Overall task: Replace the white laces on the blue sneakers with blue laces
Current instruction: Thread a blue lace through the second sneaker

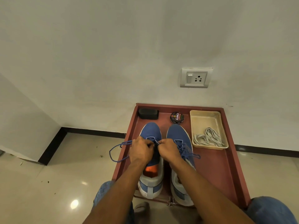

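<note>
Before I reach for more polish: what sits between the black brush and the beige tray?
In the head view, only the polish tin sits between the brush and the tray.

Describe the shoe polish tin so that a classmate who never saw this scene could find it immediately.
Find the reddish-brown tray against the wall. Along its far edge, between a black block and a beige basket, sits the polish tin. It is the only round thing, dark-lidded.

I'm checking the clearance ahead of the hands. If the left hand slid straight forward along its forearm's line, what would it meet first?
Probably the toe of the left sneaker, which lies just beyond the left hand; the black block sits farther along, though depth is uncertain.
</note>
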